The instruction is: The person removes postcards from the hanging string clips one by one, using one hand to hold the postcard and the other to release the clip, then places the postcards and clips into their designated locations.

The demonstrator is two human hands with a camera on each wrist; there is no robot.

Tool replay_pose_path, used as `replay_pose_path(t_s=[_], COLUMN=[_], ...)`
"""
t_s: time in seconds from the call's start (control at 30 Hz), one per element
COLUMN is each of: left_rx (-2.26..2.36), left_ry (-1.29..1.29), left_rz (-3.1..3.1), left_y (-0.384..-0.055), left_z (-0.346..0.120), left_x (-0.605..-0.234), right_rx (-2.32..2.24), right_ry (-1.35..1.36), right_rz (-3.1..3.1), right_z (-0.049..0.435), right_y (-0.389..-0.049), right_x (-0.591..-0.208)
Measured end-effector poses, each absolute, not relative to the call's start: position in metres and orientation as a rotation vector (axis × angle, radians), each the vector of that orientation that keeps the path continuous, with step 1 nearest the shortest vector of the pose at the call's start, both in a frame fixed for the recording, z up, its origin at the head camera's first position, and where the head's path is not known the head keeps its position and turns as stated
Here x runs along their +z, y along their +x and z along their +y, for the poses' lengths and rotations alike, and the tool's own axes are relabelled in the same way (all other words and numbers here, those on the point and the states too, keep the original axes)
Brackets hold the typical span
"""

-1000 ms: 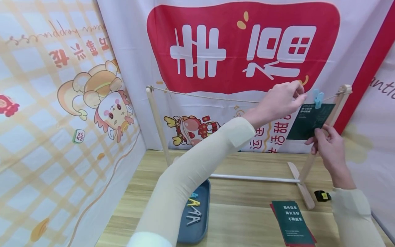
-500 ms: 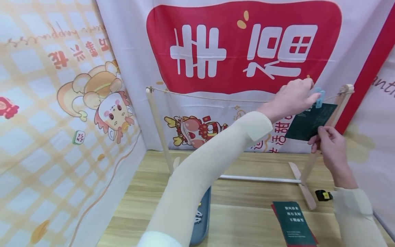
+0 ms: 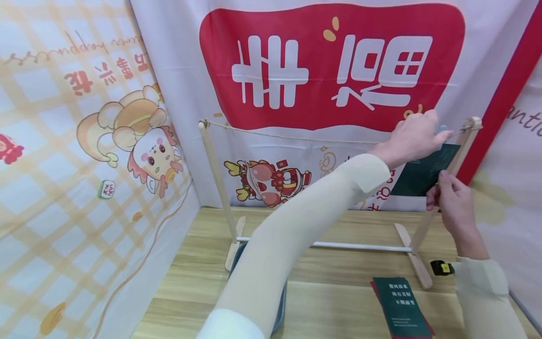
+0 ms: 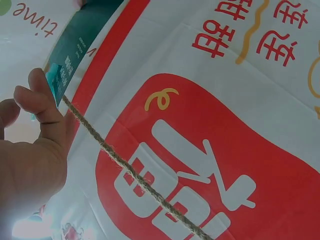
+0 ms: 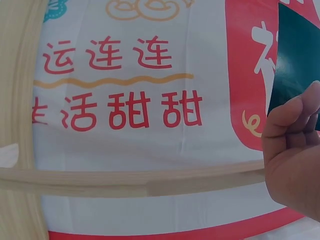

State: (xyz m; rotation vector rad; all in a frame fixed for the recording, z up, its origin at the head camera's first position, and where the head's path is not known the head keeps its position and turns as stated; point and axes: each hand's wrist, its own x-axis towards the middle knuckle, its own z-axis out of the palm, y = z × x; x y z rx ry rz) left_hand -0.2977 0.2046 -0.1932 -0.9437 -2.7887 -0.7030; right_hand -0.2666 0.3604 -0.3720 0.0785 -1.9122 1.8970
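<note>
A dark green card (image 3: 417,176) hangs at the right end of a twine line (image 3: 296,136), beside the right wooden post. My left hand (image 3: 412,139) has its fingers and thumb around a light blue clothespin (image 3: 442,128) at the card's top edge. The hand mostly covers that clothespin in the head view; in the left wrist view, part of the clothespin (image 4: 54,77) shows past the fingers. Below, my right hand (image 3: 457,202) pinches the card's lower right edge between thumb and fingers, as the right wrist view also shows.
The wooden frame has posts left (image 3: 218,183) and right (image 3: 459,150), joined low down by a white rod (image 3: 360,246). A blue tray (image 3: 280,308) lies partly under my left arm. Stacked cards (image 3: 402,306) and a small black-and-yellow object (image 3: 442,268) lie on the table.
My left hand has moved right along the line to the clothespin and now covers most of it. The right hand stays at the card's lower edge. The left arm now hides more of the tray.
</note>
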Motion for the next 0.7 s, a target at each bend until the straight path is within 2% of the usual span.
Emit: replay_pose_path(t_s=[0.7], left_rx=[-0.79], left_ry=[-0.843], left_rz=[-2.839], left_y=[-0.2962], left_z=[0.2134], left_x=[-0.1951], right_rx=[1.837], right_ry=[0.034], right_rz=[-1.956], right_z=[0.3601], right_y=[-0.2677], right_x=[-0.3761])
